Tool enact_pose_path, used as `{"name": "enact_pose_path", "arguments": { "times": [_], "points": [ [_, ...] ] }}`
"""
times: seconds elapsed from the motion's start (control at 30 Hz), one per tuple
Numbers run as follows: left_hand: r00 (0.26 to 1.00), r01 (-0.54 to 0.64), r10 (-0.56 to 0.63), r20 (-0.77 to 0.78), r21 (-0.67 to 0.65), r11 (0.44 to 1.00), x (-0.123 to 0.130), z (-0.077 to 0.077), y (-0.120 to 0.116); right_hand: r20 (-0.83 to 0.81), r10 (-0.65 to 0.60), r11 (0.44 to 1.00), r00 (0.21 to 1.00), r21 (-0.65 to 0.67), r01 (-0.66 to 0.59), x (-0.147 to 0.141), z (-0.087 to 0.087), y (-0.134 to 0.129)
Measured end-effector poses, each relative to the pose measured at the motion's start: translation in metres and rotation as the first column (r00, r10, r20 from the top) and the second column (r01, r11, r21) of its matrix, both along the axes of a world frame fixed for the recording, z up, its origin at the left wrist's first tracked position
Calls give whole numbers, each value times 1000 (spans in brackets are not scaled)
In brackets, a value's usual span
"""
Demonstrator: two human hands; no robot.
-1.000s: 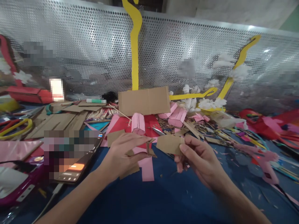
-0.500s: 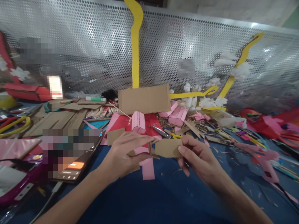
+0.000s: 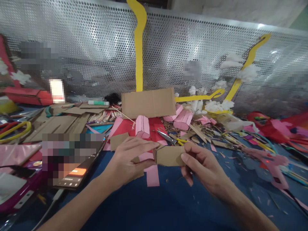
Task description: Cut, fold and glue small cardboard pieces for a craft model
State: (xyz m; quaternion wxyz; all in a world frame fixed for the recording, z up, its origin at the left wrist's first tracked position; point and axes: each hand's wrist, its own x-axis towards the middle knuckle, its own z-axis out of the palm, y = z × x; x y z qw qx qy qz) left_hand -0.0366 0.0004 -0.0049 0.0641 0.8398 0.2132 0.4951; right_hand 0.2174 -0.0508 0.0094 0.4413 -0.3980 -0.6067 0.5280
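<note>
A small folded cardboard piece [image 3: 169,156] is held up over the blue tabletop between both hands. My left hand [image 3: 128,157] grips its left end, where folded edges show, between thumb and fingers. On the opposite end, my right hand [image 3: 202,163] pinches the flat panel with thumb and forefinger, the other fingers curled behind. Under and beside my left hand lie a pink paper strip [image 3: 153,178] and a flat cardboard scrap [image 3: 119,141]. Beyond the hands stand a pink paper-covered block [image 3: 142,126] on red paper and a pair of scissors [image 3: 167,136].
A pink glue gun [image 3: 269,160] rests at right with its cord. On the left lie a phone [image 3: 79,173] and cardboard sheets [image 3: 57,126]. A cardboard box with a tall yellow strip [image 3: 139,61] stands before the perforated metal panel [image 3: 96,48].
The right end of the cardboard piece has come slightly left and down with my right hand, closing up against the folded left end. My left hand has barely moved.
</note>
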Motion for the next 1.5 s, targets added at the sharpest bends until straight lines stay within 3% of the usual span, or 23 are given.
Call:
{"name": "enact_pose_path", "arguments": {
  "times": [0.8, 1.0, 1.23, 1.5],
  "points": [
    [1000, -20, 20, -3, 29, 999, 2, 1, -1, 54, -13, 1000, 998, 27, 11, -6, 8, -3],
    [999, -46, 46, -15, -4, 999, 3, 0, -4, 39, -37, 999, 999, 14, 36, -9, 6, -2],
    [998, -62, 64, 11, -131, 989, 5, -4, -7, 33, -79, 997, 996, -10, 79, -12, 7, -4],
    [998, -2, 12, 56, -178, 984, 3, -9, -4, 44, -65, 998, 997, 6, 65, -14, 10, -6]
  ]
}}
